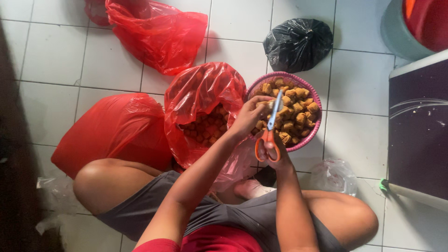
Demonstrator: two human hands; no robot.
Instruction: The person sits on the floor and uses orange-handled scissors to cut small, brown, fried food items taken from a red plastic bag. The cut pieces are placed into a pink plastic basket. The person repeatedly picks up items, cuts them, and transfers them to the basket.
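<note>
The left hand (249, 116) pinched a golden-brown fried cube (262, 105) over the round pink plastic basket (317, 122) of cubes; the right hand (273, 151) gripped orange-handled scissors (270, 128), blades seemingly at that piece, beside an open red plastic bag (205, 93)

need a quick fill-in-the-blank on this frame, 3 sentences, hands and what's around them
1. The right hand holds scissors with ____ handles.
2. The left hand pinches a fried brown piece over the round ____ basket.
3. The tied bag on the floor above the basket is ____.

Missing words: orange; pink; black
</note>
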